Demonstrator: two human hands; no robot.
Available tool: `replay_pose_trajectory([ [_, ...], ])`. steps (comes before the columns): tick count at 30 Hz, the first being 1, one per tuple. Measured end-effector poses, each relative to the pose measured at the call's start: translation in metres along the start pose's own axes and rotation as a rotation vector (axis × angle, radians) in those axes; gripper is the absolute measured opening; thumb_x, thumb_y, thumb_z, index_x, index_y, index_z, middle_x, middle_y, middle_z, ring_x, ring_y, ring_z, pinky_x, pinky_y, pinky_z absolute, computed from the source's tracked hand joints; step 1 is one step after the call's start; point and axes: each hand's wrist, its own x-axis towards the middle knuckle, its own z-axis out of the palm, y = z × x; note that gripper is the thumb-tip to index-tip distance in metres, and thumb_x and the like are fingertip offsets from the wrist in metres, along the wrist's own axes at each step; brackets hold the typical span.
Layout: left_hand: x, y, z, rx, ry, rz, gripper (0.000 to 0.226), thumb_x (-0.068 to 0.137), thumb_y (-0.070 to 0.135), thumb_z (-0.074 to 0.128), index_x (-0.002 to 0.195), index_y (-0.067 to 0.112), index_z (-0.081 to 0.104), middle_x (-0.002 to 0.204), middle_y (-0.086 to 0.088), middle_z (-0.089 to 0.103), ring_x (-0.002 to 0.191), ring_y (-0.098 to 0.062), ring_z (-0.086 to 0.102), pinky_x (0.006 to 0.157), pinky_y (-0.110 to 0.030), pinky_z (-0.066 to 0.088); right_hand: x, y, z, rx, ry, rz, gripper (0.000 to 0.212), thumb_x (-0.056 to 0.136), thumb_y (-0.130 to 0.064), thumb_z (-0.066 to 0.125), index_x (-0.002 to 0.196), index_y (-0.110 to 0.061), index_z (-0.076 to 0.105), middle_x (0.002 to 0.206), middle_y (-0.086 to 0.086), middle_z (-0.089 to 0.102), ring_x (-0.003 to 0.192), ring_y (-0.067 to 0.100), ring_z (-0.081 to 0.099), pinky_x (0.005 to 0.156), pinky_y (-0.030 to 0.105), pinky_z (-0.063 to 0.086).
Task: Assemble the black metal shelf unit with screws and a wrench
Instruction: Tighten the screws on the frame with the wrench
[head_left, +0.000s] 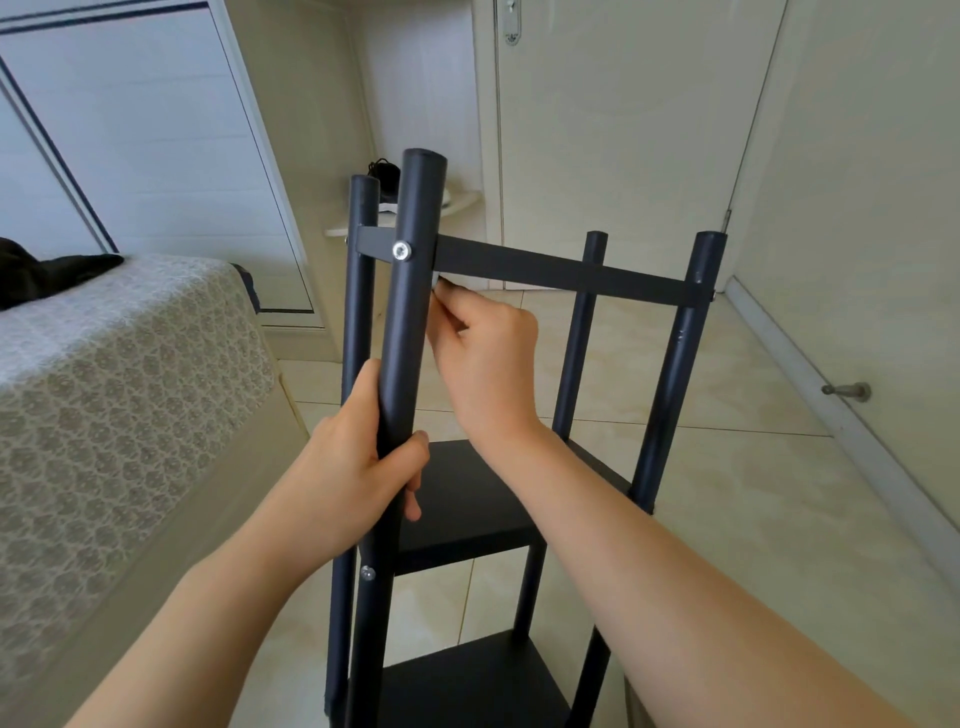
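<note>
**Bare-armed person holding a tall black metal shelf unit (670, 374) beside a bed**

Closest to the viewer, two bare forearms rise from the lower edge of the scene towards the shelf unit, which stands on a pale tiled floor (753, 467) right in front of the person. The unit has four round black posts, and a flat black crossbar (561, 270) links them near the top.

The left hand (358, 462) grips the nearest round black post (410, 291) about halfway up the part in view. Its fingers are curled round the post and its thumb lies along the left side.

The right hand (488, 353) is higher, just to the right of that post and directly under the crossbar. Its fingers are bent and its fingertips pinch a small pale object (437, 278) against the inner side of the post. I cannot tell what the object is.

A silver round-headed screw (401, 251) sits in the post where the crossbar meets it. A second silver screw (368, 573) shows lower on the same post, below the left hand.

Two flat black shelf panels are fixed between the posts, one (467, 499) under the hands and one (478, 680) nearer the floor.

To the left is a bed with a grey lace-patterned cover (119, 374), and a dark cloth (47, 275) lies on it. Behind the unit is a cream door (597, 130). A metal door stopper (847, 391) juts from the skirting on the right.
</note>
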Motion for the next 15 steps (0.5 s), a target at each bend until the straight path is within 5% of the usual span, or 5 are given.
replay_pose_trajectory([
  [7,0.0,-0.003,0.0,-0.001,-0.004,0.017,0.033,0.095,0.007,0.055,0.104,0.034,0.038,0.068,-0.005,0.07,0.054,-0.021,0.071,0.058,-0.019,0.053,-0.001,0.001,0.005,0.005,0.041,-0.022,0.025,0.094,-0.011,0.063,0.072,-0.002,0.069,0.052,0.007,0.056,0.048,0.02,0.048,0.051,0.032,0.042],
  [15,0.0,-0.002,-0.001,-0.012,-0.011,0.015,0.039,0.096,0.007,0.055,0.109,0.039,0.038,0.071,-0.006,0.071,0.055,-0.021,0.071,0.06,-0.022,0.055,-0.003,0.0,-0.016,-0.016,-0.259,0.084,0.029,0.097,-0.016,0.058,0.073,-0.001,0.067,0.061,0.011,0.063,0.059,0.027,0.06,0.062,0.044,0.05],
])
